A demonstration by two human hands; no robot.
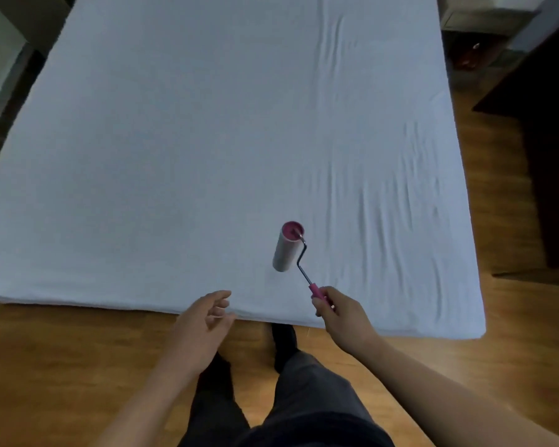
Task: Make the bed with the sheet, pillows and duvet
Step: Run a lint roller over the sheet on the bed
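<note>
The right hand grips the pink handle of a lint roller with a pale cylindrical roll, keeping the roll low over the pale blue fitted sheet spread across the bed, probably to clean it. The left hand hovers relaxed, holding nothing, over the bed's near edge. No pillows or duvet are in view.

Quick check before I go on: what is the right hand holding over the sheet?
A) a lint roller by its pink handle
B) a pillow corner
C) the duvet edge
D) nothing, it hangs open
A: the right hand grips the pink handle of the lint roller, whose roll is over the white sheet near the bed's foot edge; the left hand holds nothing.
</note>
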